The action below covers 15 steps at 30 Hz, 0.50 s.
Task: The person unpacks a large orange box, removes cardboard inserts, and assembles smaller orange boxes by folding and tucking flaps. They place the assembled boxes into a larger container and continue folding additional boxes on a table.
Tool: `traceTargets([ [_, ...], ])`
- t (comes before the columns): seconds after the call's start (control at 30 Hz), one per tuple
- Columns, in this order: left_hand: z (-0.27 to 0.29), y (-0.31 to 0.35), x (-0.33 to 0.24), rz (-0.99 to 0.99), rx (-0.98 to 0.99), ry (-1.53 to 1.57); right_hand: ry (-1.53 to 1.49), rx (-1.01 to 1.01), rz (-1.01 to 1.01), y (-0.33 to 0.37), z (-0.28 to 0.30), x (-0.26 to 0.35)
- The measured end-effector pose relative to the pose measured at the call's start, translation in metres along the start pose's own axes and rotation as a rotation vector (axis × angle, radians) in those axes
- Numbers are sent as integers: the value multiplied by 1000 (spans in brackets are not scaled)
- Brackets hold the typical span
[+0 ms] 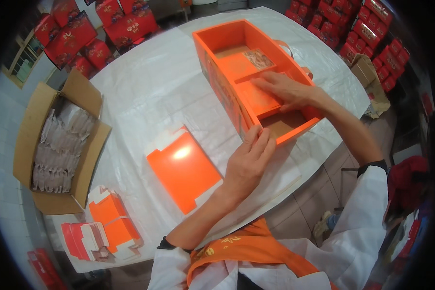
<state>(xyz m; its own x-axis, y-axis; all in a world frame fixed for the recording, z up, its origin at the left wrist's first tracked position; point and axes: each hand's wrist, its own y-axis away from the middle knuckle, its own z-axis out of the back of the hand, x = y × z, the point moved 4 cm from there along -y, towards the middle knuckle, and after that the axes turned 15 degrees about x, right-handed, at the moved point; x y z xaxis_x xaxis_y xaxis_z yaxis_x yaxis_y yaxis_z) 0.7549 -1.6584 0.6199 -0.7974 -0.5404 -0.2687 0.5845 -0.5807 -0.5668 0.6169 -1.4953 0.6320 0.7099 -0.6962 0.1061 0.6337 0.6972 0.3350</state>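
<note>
A long orange gift box [221, 89] with an open top stands on the table at the upper middle. My left hand [249, 162] pinches its near left corner, thumb and fingers at the rim. Inside the box lie smaller orange boxes, one of them [257, 96] under my right hand [287, 90]. The right fingers are stretched out over that inner box, with the thumb apart from them. Another inner box [258, 59] with a food picture sits farther back. Left of the gift box, a flat orange carton blank [186, 169] with white flaps lies on the table.
At the left stands an open brown carton [26, 145] of clear-wrapped packets [60, 150]. Banded orange carton blanks [113, 220] and red ones [75, 240] lie at the near left. Red gift boxes [70, 41] are stacked beyond the white-covered table [150, 82], on both far sides.
</note>
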Motion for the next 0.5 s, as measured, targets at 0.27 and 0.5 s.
traceTargets([
  [0.27, -6, -3, 0, -12, 1, -14, 95, -97, -151, -9, -14, -13],
  [0.5, -5, -4, -4, -25, -4, 88, -192, -256, -56, 12, 3, -31],
])
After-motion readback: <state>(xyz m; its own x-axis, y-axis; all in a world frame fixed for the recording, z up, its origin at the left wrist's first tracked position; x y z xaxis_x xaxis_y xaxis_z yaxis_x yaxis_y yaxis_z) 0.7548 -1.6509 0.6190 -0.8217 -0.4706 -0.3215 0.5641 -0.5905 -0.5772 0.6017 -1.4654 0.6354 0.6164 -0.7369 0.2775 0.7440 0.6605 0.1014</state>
